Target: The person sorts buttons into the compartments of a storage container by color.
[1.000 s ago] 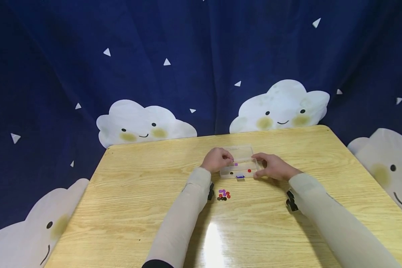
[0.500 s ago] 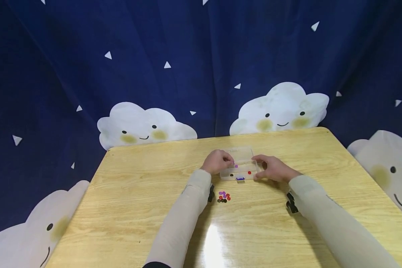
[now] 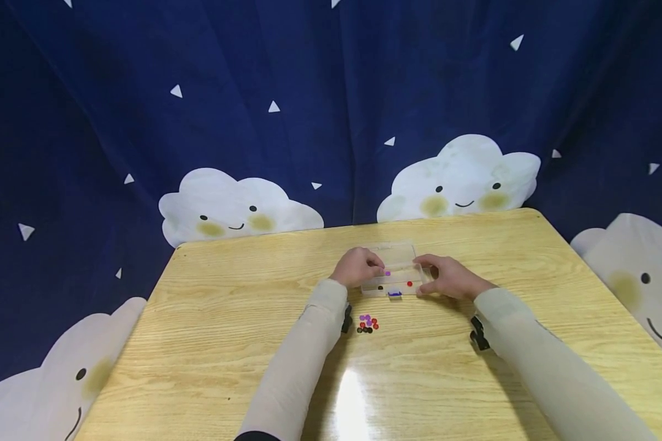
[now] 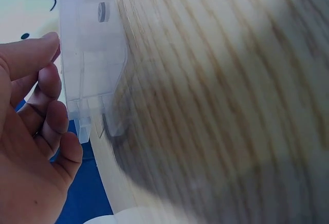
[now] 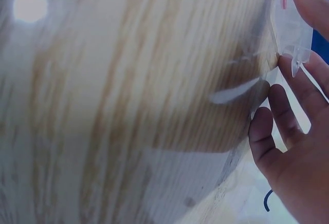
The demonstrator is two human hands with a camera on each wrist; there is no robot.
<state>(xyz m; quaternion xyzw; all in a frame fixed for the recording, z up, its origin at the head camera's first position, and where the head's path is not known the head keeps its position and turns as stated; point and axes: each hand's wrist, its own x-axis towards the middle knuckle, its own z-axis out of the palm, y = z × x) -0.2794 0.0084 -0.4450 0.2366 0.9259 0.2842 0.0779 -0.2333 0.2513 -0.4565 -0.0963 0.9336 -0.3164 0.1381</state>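
Note:
A clear plastic box [image 3: 372, 291] lies with its lid [image 3: 397, 251] folded back on the far part of the table. It has a blue latch [image 3: 394, 294] in front. Inside are a black button [image 3: 380, 288], a red button [image 3: 409, 283] and a purple button [image 3: 387, 274]. My left hand [image 3: 357, 267] is over the box's left end, fingertips pinched together; a hint of purple shows at them, apparently another purple button. In the left wrist view the box wall partly hides those tips. My right hand [image 3: 448, 277] grips the box's right end, thumb in front and fingers behind.
A small cluster of purple, red and black buttons [image 3: 368, 323] lies on the wooden table [image 3: 209, 343] in front of the box, right of my left wrist. A dark blue curtain [image 3: 287, 73] with clouds hangs behind the table's far edge.
Both hands and the box stay almost where they were. The head view has shifted slightly. The buttons on the table look the same.

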